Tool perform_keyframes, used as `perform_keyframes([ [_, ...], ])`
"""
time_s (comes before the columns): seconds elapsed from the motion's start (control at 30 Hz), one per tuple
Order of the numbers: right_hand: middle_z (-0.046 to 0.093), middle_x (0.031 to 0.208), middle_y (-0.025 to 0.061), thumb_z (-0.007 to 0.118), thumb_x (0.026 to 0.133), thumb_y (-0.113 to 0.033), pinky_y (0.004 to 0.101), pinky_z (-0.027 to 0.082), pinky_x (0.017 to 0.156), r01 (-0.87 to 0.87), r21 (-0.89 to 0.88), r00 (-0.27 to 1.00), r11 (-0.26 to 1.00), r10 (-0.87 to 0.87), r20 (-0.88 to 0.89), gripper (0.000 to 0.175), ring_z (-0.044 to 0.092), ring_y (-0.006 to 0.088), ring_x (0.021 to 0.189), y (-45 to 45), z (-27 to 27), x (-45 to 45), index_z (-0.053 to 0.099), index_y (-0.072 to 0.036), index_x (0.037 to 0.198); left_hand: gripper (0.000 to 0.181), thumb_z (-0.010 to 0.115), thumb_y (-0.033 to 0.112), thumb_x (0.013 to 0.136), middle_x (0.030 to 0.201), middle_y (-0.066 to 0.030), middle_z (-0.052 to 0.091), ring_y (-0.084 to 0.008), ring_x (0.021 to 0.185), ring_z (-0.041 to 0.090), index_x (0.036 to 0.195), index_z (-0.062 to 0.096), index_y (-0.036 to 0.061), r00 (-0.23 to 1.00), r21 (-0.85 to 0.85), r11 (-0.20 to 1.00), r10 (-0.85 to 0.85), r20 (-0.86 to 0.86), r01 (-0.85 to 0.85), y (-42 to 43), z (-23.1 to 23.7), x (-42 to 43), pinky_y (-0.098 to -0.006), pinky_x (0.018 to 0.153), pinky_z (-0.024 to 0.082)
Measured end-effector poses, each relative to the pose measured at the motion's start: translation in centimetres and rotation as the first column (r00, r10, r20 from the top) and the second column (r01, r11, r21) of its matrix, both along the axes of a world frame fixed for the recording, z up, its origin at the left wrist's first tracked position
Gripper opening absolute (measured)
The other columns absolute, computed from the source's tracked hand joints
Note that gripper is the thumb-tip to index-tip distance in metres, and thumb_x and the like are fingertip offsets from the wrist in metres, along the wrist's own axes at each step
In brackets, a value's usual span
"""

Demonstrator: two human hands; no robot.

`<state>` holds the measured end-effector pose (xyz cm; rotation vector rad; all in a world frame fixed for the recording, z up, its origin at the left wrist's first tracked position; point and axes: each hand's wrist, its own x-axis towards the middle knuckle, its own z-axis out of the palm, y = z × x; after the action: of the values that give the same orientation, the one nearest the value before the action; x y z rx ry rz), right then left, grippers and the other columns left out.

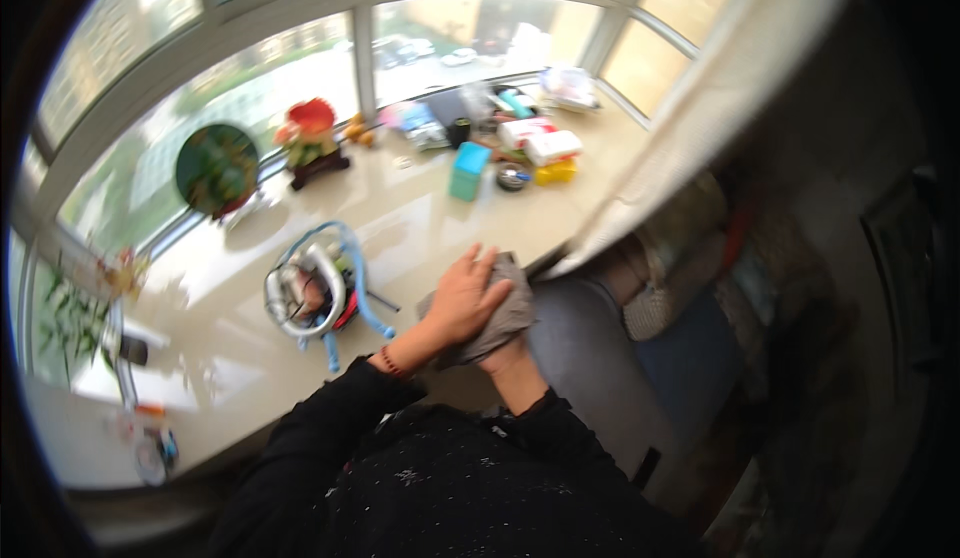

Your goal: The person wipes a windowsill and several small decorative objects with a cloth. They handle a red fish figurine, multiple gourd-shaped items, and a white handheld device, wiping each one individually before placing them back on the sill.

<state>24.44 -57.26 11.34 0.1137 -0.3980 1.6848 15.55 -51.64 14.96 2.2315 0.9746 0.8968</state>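
A grey-brown cloth (517,306) is bunched between my two hands near the front edge of the pale windowsill counter (405,235). My left hand (465,295) lies flat on top of the cloth, fingers extended and slightly apart, with a beaded bracelet on the wrist. My right hand (506,359) is underneath, its fingers hidden by the cloth. To the left of my hands, a round basket-like container (307,288) with a white rim, light-blue tubing and mixed small items stands on the counter.
A teal box (469,171), a round metal tin (512,176), tissue packs (553,147) and a yellow item (556,172) crowd the back right. A red-topped ornament (311,137) and a potted plant (217,171) stand by the window. A grey padded seat (592,355) and a curtain (675,137) are at right.
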Motion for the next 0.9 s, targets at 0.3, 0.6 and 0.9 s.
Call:
perform_keyframes([
  [0.3, 0.036, 0.155, 0.0185, 0.036, 0.102, -0.053, 0.0562, 0.027, 0.117, 0.199, -0.273, 0.975, 0.941, -0.163, 0.148, 0.064, 0.037, 0.0378, 0.140, -1.7, 2.3, 1.3, 0.037, -0.008, 0.149, 0.053, 0.072, 0.019, 0.088, 0.146, -0.0233, 0.042, -0.0384, 0.135, 0.043, 0.135, 0.053, 0.0034, 0.959, -0.035, 0.989, 0.149, 0.241, -0.145, 2.1, -3.6, -13.1, -0.0425, 0.111, 0.036],
  [0.6, 0.048, 0.148, 0.0120, 0.043, 0.100, -0.048, 0.0558, 0.024, 0.118, 0.265, -0.400, 0.964, 0.878, -0.241, 0.108, 0.056, 0.039, 0.0358, 0.139, -3.0, -0.4, 4.1, 0.050, -0.010, 0.141, 0.026, 0.069, 0.013, 0.087, 0.094, -0.0098, 0.062, -0.0189, 0.082, 0.060, 0.106, 0.060, -0.0018, 0.567, -0.586, 0.500, 0.819, 0.082, -0.637, -0.6, -15.5, -31.2, -0.0311, 0.076, 0.051],
  [0.9, 0.047, 0.149, 0.0110, 0.042, 0.100, -0.049, 0.0556, 0.024, 0.118, 0.327, -0.486, 0.944, 0.811, -0.304, 0.127, 0.058, 0.037, 0.0340, 0.141, -2.0, -0.9, 4.1, 0.050, -0.010, 0.142, 0.013, 0.060, 0.016, 0.095, 0.084, -0.0029, 0.054, -0.0174, 0.071, 0.058, 0.101, 0.054, 0.0059, -0.070, -0.830, 0.558, 0.827, 0.557, -0.004, 0.2, -15.7, -32.0, -0.0312, 0.069, 0.052],
])
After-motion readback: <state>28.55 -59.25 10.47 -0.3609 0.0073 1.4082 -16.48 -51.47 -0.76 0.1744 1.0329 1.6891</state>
